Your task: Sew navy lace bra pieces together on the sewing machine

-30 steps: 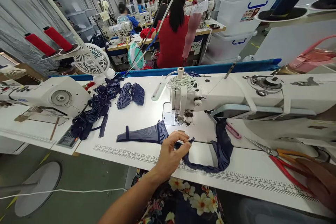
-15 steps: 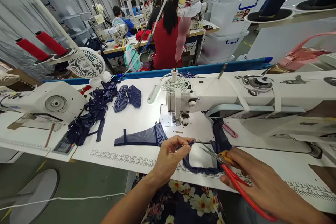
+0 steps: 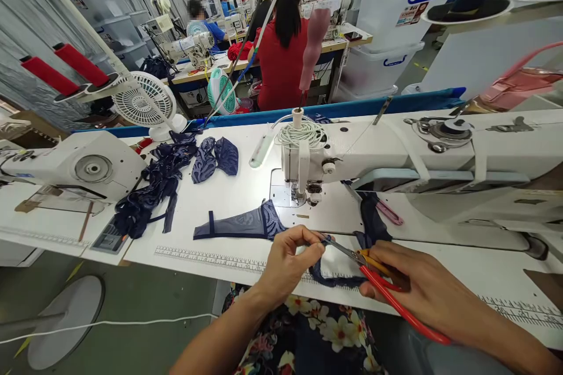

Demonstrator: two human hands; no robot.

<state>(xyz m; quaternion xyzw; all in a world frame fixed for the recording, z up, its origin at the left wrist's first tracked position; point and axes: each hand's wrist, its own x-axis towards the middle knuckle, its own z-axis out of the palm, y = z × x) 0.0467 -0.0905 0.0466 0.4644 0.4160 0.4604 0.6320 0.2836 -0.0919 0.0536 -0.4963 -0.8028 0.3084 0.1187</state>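
My left hand [image 3: 292, 261] pinches the edge of a navy lace garment piece [image 3: 248, 224] in front of the sewing machine. One sheer panel of it lies flat to the left; a narrow navy band [image 3: 334, 281] loops down at the right towards my other hand. Scissors [image 3: 391, 293] with red and orange handles are gripped in my right hand [image 3: 422, 281]. Their blades point left and meet the fabric at my left fingertips; the exact spot is partly covered by the fingers. Behind the hands stands the machine's needle and presser foot [image 3: 298, 194].
Navy fabric scraps [image 3: 149, 187] are heaped left, beside two small lace cups [image 3: 215, 158]. A pink thread snipper [image 3: 389, 212] lies under the machine arm [image 3: 440, 146]. A white fan [image 3: 145, 102] stands at the back left. A person in red [image 3: 284, 58] sits beyond the table.
The scissors have moved left, their blades drawing together and reaching the fabric at my left fingers. My left hand keeps its pinch. The whole view has shifted slightly.
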